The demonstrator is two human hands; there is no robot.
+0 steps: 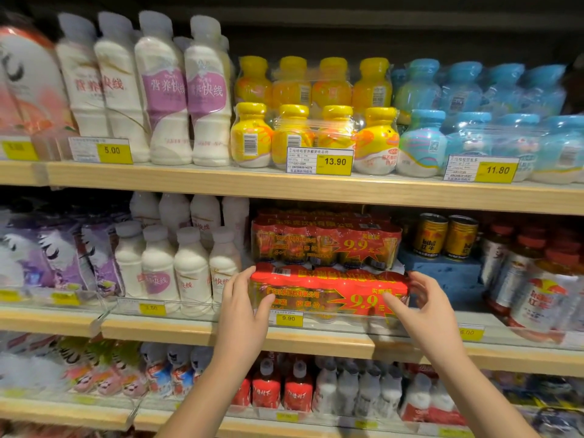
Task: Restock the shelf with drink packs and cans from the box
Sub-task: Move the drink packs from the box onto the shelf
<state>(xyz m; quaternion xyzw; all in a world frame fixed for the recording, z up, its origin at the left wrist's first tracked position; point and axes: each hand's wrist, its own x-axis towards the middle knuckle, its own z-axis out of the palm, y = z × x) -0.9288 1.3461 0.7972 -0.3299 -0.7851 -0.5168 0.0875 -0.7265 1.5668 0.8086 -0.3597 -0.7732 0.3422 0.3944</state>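
Note:
A red shrink-wrapped drink pack (328,294) with a yellow "9.9" burst stands at the front of the middle shelf (316,341). My left hand (245,306) grips its left end, thumb on the front. My right hand (425,306) holds its right end, thumb across the front wrap. A second identical red pack (325,243) sits stacked above and slightly behind it. The box is not in view.
White milk bottles (177,267) stand left of the pack. Two gold cans (445,237) rest on a blue block (442,271) to its right, then red-capped bottles (534,279). Yellow (313,134) and blue bottle packs (480,140) fill the shelf above.

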